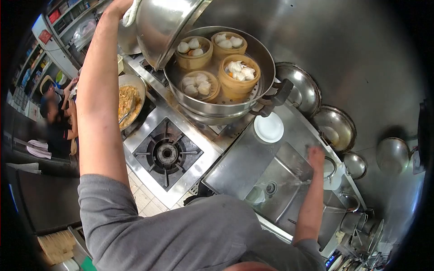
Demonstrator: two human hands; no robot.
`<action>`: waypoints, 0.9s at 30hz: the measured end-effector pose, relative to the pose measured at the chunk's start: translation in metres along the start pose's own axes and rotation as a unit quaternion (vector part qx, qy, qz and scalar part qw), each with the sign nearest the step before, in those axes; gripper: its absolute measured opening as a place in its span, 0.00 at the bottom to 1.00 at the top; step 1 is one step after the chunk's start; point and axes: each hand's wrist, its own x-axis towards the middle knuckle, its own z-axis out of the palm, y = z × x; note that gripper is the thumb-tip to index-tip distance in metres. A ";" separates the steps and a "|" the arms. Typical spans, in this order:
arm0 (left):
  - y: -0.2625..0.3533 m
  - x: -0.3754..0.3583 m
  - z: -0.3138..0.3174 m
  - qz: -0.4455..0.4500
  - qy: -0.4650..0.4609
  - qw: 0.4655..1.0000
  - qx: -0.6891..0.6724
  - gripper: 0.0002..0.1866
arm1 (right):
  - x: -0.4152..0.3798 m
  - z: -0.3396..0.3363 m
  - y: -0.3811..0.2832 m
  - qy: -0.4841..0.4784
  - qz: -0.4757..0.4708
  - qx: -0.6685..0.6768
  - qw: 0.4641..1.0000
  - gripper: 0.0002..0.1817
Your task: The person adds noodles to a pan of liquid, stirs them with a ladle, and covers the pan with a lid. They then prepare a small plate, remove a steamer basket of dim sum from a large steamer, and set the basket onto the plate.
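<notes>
At the top left, my left hand (pixel 119 6) is partly cut off by the frame edge, with a white cloth (pixel 131 12) at its fingers, and holds up a tilted steel lid (pixel 165 25). Beneath and beside the lid, a large steel steamer (pixel 217 108) holds several bamboo baskets, among them a front right one (pixel 235 86) with white dumplings (pixel 240 71). My right hand (pixel 316 157) is over the sink's far edge, beside the curved faucet (pixel 333 166). Its fingers are blurred, so what they hold, if anything, is unclear.
A gas burner (pixel 167 154) lies below the steamer, with a pan of food (pixel 130 101) to its left. A white plate (pixel 268 127) sits on the steel counter (pixel 239 158) beside the sink (pixel 289 165). Pans (pixel 337 128) line the back wall. People (pixel 56 113) stand at far left.
</notes>
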 end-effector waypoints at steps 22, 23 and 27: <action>0.011 0.004 -0.014 -0.330 0.000 0.836 -0.438 0.23 | 0.247 -0.158 -0.442 -0.191 -0.245 0.055 0.949 0.18; -0.009 0.006 -0.012 -0.332 -0.005 0.835 -0.438 0.23 | 0.245 -0.182 -0.432 -0.191 -0.240 0.070 0.949 0.16; -0.107 0.018 -0.014 -0.005 0.110 0.990 0.085 0.28 | 0.248 -0.262 -0.364 -0.142 -0.197 0.075 0.967 0.12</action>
